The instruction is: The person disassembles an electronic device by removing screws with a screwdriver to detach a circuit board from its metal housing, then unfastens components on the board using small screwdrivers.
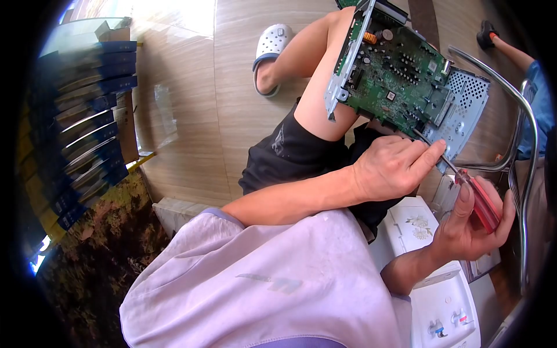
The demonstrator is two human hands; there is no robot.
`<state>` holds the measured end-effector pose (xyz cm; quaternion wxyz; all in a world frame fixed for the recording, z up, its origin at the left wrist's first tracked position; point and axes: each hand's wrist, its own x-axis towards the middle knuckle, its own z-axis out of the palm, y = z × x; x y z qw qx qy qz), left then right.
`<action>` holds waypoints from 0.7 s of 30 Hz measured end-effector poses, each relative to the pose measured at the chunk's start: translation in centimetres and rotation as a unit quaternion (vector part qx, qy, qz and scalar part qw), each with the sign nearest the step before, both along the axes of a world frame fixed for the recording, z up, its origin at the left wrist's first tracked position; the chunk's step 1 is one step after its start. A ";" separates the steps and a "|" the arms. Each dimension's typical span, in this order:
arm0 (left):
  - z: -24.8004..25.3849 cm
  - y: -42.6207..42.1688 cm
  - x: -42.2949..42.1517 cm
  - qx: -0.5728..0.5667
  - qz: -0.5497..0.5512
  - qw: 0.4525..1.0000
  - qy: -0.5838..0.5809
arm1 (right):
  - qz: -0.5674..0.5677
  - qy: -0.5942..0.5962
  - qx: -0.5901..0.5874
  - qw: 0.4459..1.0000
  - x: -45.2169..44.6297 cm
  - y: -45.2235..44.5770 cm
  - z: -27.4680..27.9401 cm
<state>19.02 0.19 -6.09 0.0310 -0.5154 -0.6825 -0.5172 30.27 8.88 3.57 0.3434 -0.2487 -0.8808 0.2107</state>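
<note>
A green circuit board (400, 78) on a metal frame rests across the thighs at the upper right. A perforated metal plate (464, 110) extends from its right side. My right hand (473, 217) is wrapped round the red handle of a screwdriver (484, 206). The shaft runs up and left, and its tip is at the board's lower edge. My left hand (400, 165) is closed, with thumb and index finger pinching the screwdriver's shaft near the metal plate.
A chrome tube frame (525, 116) curves along the right. Below my right hand stands a white water dispenser (447, 301). Stacked blue boxes (116, 75) stand at the left. Another person's leg (513, 52) shows at the upper right.
</note>
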 end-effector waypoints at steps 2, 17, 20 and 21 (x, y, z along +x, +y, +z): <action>0.2 -0.2 -0.1 -0.007 -0.001 1.000 0.003 | 0.005 0.083 -0.021 0.996 -0.9 0.1 -0.4; 0.3 -0.5 -0.4 -0.034 -0.006 0.999 0.026 | -0.008 0.195 -0.093 0.976 -3.8 -2.0 0.1; 0.0 -0.4 -0.2 -0.035 -0.006 0.999 0.027 | 0.009 0.011 -0.032 0.999 -0.7 -0.6 0.8; 0.0 -0.5 -0.2 -0.038 -0.009 0.999 0.027 | -0.029 -0.038 -0.011 0.999 -0.2 -0.6 1.1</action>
